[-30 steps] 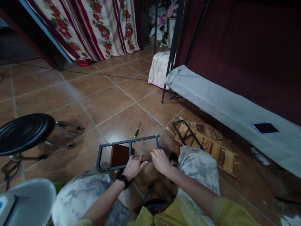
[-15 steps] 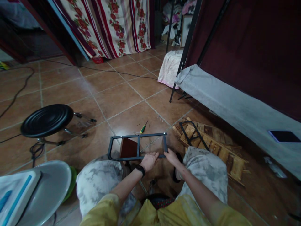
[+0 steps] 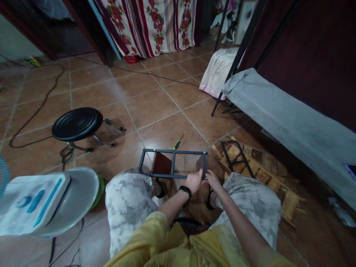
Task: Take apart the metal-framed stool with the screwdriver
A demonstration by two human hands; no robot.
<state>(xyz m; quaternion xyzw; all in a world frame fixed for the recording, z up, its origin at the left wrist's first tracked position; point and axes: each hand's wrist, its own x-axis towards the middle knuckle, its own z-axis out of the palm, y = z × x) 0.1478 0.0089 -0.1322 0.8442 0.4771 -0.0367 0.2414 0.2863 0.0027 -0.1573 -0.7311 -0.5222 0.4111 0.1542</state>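
The left hand and right hand both close their fingers on the near right corner of one dark metal frame, which lies on the floor tiles before the person's knees. Its bars look joined; whether fixings remain cannot be told. One screwdriver lies beyond it, one black stool left, a pile of wooden slats right.
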